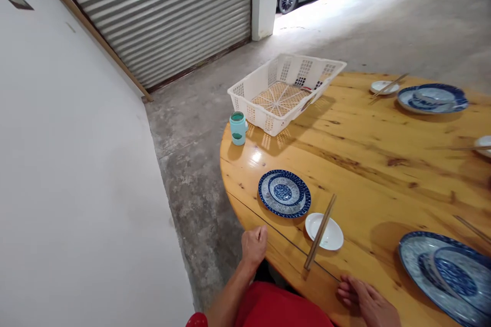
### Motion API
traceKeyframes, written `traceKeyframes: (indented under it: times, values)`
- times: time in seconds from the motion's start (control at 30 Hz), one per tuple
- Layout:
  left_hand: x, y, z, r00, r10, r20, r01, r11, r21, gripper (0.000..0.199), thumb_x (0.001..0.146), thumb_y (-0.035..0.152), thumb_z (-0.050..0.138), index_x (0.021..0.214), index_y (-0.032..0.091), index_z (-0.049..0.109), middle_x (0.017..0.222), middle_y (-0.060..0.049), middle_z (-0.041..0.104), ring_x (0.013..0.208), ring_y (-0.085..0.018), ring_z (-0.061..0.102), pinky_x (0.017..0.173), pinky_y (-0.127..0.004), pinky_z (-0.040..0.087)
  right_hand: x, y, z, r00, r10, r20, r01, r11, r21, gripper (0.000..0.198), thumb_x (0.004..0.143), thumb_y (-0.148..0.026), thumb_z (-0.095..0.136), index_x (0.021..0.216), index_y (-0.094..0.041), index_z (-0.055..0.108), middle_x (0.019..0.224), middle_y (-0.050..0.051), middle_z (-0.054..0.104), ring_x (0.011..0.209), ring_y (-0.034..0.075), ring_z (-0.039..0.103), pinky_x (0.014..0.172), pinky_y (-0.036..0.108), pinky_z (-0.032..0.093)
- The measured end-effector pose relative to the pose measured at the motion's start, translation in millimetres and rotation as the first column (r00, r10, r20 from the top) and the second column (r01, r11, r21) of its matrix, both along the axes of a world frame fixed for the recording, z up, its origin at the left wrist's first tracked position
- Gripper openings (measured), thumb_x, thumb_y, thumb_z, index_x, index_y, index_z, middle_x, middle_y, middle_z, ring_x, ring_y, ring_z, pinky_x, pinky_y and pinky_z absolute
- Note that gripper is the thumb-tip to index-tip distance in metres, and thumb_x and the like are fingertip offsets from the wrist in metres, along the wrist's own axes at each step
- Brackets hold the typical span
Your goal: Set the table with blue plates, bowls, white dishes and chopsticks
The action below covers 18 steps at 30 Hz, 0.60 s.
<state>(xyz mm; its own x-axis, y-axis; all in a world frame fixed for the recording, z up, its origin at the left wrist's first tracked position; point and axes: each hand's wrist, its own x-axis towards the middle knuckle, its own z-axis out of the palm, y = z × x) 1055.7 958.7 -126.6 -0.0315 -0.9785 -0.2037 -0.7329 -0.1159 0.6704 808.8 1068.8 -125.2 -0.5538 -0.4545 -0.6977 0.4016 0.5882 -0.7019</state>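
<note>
My left hand (254, 245) rests as a fist at the table's near edge, with nothing showing in it. Just beyond it lies a blue-and-white patterned plate (284, 193) with a smaller bowl of like pattern on it. My right hand (366, 300) lies on the wooden table, its fingers loosely bent and holding nothing. Between the hands, a pair of chopsticks (320, 235) lies across a small white dish (334, 237), their near ends pointing towards me. To the right of my right hand is a larger blue-and-white plate (412, 253) bearing a patterned bowl.
A white plastic basket (261, 117) stands at the table's far left, a turquoise cup (238, 135) beside it. Another blue-and-white plate (456, 97) and a white dish (391, 91) with chopsticks lie at the far side. A white wall (95, 189) runs along the left.
</note>
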Motion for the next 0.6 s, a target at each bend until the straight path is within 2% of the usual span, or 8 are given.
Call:
traceKeyframes:
  times: [0.1,0.2,0.3,0.37,0.47,0.6]
  values:
    - [5.7,-0.9,6.2,0.998,0.045,0.036,-0.045,0.999,0.004,0.046,0.099,0.038,0.036,0.057,0.021,0.042,0.055,-0.001,0.055,0.054,-0.013,0.052,0.057,-0.024,0.034,-2.2,1.1,1.4,0.999,0.033,0.006,-0.033,0.999,-0.018,0.04,0.045,-0.049,0.076,0.071,-0.018,0.07,0.061,0.008,0.071,0.05,0.022,0.068,0.046,0.028,0.058]
    - [9.9,-0.3,18.5,0.985,0.143,0.099,-0.144,0.99,0.004,0.041,0.099,0.034,0.041,0.061,0.021,0.052,0.059,-0.001,0.061,0.058,-0.013,0.059,0.06,-0.023,0.038,-5.2,2.1,4.0,0.997,0.076,0.027,-0.075,0.996,-0.037,0.041,0.044,-0.05,0.076,0.069,-0.018,0.069,0.061,0.009,0.071,0.049,0.023,0.068,0.044,0.029,0.057]
    - [14.3,-4.7,34.5,0.962,0.263,0.067,-0.262,0.965,-0.031,0.027,0.099,0.029,0.045,0.086,0.022,0.068,0.078,-0.002,0.073,0.072,-0.014,0.068,0.07,-0.022,0.047,-6.8,3.2,5.7,0.993,0.104,0.055,-0.101,0.994,-0.047,0.043,0.043,-0.05,0.077,0.07,-0.017,0.069,0.06,0.009,0.07,0.048,0.023,0.067,0.043,0.03,0.056]
    - [18.8,-17.1,45.2,0.95,0.311,0.02,-0.309,0.949,-0.069,0.024,0.099,0.029,0.048,0.108,0.021,0.068,0.096,-0.003,0.077,0.086,-0.014,0.071,0.081,-0.023,0.051,-6.2,5.1,5.6,0.994,0.093,0.057,-0.091,0.995,-0.05,0.046,0.043,-0.05,0.078,0.073,-0.016,0.069,0.06,0.008,0.07,0.047,0.021,0.066,0.043,0.027,0.054]
    - [28.2,-58.2,59.7,0.938,0.346,0.021,-0.339,0.929,-0.151,0.033,0.097,0.029,0.055,0.128,0.018,0.061,0.118,-0.008,0.073,0.109,-0.016,0.069,0.097,-0.026,0.05,-3.3,13.0,1.8,0.997,0.068,0.029,-0.066,0.996,-0.064,0.046,0.045,-0.051,0.078,0.076,-0.018,0.068,0.062,0.007,0.07,0.048,0.02,0.065,0.043,0.028,0.055]
    - [38.4,-148.6,75.5,0.934,0.347,0.081,-0.319,0.916,-0.245,0.054,0.095,0.031,0.062,0.144,0.016,0.046,0.142,-0.015,0.061,0.134,-0.018,0.057,0.111,-0.029,0.043,-4.4,37.1,-15.0,0.999,0.023,-0.046,-0.025,0.998,-0.049,0.04,0.051,-0.054,0.073,0.079,-0.027,0.065,0.072,0.008,0.073,0.06,0.027,0.071,0.054,0.039,0.064]
